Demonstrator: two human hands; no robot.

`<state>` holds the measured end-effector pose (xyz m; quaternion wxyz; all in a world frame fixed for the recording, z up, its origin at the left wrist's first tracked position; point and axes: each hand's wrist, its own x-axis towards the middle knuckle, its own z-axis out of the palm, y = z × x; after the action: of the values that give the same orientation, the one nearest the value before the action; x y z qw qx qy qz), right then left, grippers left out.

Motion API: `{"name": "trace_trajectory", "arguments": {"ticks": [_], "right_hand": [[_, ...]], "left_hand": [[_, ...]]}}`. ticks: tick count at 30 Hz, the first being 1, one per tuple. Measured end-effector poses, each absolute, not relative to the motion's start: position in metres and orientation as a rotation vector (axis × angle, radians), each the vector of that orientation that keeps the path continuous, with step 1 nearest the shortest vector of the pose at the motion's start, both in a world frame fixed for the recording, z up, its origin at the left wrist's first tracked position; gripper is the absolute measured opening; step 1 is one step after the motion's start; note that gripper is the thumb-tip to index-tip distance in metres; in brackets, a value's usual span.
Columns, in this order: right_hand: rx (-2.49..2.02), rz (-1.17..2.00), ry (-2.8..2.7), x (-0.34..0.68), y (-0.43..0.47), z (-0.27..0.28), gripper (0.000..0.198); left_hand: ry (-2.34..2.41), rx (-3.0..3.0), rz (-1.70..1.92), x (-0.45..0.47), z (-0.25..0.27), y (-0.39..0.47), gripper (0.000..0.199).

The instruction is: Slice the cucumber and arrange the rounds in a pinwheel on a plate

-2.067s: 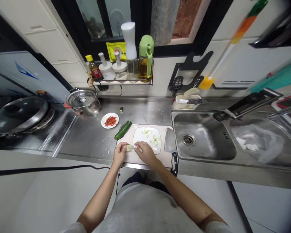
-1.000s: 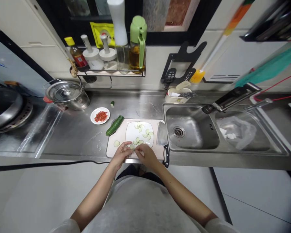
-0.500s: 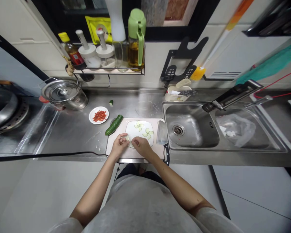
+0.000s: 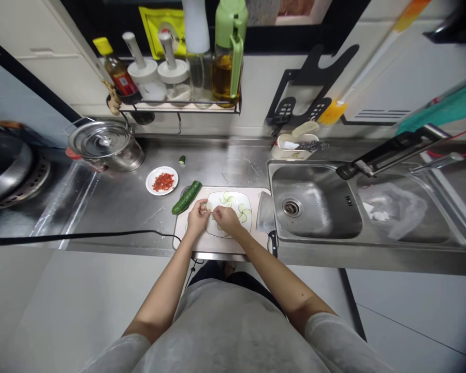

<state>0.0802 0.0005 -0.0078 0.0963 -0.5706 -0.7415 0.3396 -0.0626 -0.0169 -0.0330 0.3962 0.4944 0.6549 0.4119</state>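
My left hand (image 4: 198,217) is closed in a pinch at the left edge of a white squarish plate (image 4: 217,199), with pale cucumber slices (image 4: 208,206) between its fingers. Close beside it, my right hand (image 4: 227,219) is closed, its fingertips pinching at the same slices. Thin cucumber slices (image 4: 244,213) lie in pinwheel shapes on the plate. Beneath the plate is a pale pink cutting board (image 4: 233,248). A piece of whole cucumber (image 4: 186,198) rests across the board's left upper corner. A cleaver (image 4: 265,211) lies on the right side of the board.
A small white plate of chopped red pieces (image 4: 162,181) and a cucumber end (image 4: 182,159) sit further back. To the right is a steel sink (image 4: 314,207); a lidded pot (image 4: 108,147) stands left. A black cable (image 4: 101,234) runs along the front.
The camera view has shifted slightly, moving the scene right. Both hands have moved a little further up over the plate's left side, still pinching close together.
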Motion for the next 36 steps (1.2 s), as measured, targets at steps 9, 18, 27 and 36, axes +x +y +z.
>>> {"name": "trace_trajectory", "arguments": {"ticks": [9, 18, 27, 36], "right_hand": [[-1.786, 0.8, -2.453, 0.075, 0.013, -0.009, 0.032], [-1.762, 0.644, -2.565, 0.075, 0.012, -0.018, 0.03], [-1.734, 0.579, -2.573, 0.076, 0.0, -0.014, 0.035], [-1.854, 0.556, -2.543, 0.069, -0.014, -0.005, 0.038]], "left_hand": [[1.728, 1.662, 0.763, -0.072, -0.038, 0.002, 0.042], [1.717, 1.849, 0.7, -0.069, -0.039, 0.004, 0.036], [1.779, 1.811, 0.699, -0.068, -0.04, 0.0, 0.03], [1.799, 1.677, 0.795, -0.072, -0.036, 0.0, 0.027]]}}
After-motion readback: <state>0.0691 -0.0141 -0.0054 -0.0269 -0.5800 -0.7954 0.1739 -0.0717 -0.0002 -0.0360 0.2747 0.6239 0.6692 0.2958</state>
